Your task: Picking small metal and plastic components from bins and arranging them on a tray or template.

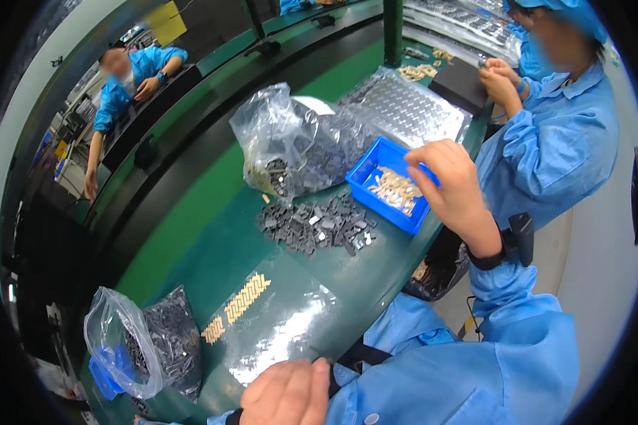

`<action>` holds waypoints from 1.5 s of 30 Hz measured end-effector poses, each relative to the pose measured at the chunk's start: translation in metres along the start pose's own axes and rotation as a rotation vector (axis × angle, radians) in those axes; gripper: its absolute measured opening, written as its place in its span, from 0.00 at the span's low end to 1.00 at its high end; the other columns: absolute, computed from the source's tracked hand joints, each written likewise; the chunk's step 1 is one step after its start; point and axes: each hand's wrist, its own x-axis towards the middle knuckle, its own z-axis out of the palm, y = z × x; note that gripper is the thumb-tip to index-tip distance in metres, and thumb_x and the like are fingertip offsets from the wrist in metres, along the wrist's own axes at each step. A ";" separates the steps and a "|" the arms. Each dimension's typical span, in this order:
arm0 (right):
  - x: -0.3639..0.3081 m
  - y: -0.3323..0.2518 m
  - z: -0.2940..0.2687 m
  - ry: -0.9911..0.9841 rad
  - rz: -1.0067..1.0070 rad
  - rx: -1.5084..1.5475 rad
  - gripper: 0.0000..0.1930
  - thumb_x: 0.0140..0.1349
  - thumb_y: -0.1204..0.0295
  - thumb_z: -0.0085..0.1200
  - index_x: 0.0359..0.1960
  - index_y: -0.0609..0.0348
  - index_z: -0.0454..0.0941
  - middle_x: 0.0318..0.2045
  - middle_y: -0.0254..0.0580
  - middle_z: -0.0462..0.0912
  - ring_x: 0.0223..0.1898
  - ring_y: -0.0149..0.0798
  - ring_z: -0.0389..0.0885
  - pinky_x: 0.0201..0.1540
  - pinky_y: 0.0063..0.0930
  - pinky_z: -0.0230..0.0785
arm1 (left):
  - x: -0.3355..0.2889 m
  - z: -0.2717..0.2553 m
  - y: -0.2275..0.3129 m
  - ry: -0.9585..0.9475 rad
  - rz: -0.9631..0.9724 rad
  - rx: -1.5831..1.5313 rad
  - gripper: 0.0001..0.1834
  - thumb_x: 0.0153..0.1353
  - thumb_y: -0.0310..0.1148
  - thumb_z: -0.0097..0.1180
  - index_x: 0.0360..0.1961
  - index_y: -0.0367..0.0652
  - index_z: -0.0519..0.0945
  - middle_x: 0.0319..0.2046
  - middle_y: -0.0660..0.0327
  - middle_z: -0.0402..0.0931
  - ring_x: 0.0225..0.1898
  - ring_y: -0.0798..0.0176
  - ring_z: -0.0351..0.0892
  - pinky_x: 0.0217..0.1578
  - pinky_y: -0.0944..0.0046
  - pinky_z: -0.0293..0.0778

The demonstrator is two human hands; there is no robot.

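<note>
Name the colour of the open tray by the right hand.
The tray is bright blue; it shows best in the head view.

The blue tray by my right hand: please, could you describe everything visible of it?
The blue tray is a rectangular, open-topped container with raised walls, and looks like plastic. It stands open side up, turned at an angle, near the right edge of the green table. Small pale pieces lie loose inside, leaving some blue bottom bare. The right hand is over its right side, hiding part; whether the fingers touch the rim cannot be told.
</note>
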 end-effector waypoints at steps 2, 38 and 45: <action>-0.006 -0.038 -0.013 -0.180 0.196 0.721 0.03 0.51 0.75 0.56 0.26 0.58 0.75 0.29 0.38 0.76 0.33 0.39 0.74 0.38 0.31 0.63 | 0.001 0.003 0.004 -0.043 -0.014 0.054 0.11 0.45 0.16 0.54 0.34 0.28 0.78 0.28 0.50 0.76 0.26 0.54 0.77 0.29 0.62 0.74; -0.084 -0.105 0.076 -0.177 0.313 1.017 0.05 0.48 0.79 0.59 0.26 0.62 0.74 0.28 0.42 0.75 0.30 0.38 0.73 0.32 0.27 0.64 | -0.009 0.135 -0.187 -0.214 -0.794 -0.240 0.14 0.45 0.24 0.61 0.36 0.37 0.80 0.29 0.56 0.73 0.29 0.61 0.73 0.32 0.64 0.71; -0.085 -0.103 0.076 -0.166 0.336 1.060 0.05 0.49 0.79 0.58 0.26 0.63 0.75 0.28 0.43 0.75 0.29 0.37 0.73 0.31 0.26 0.64 | -0.025 0.151 -0.193 -0.103 -0.748 -0.191 0.08 0.47 0.25 0.60 0.31 0.37 0.81 0.33 0.55 0.74 0.33 0.58 0.75 0.34 0.63 0.71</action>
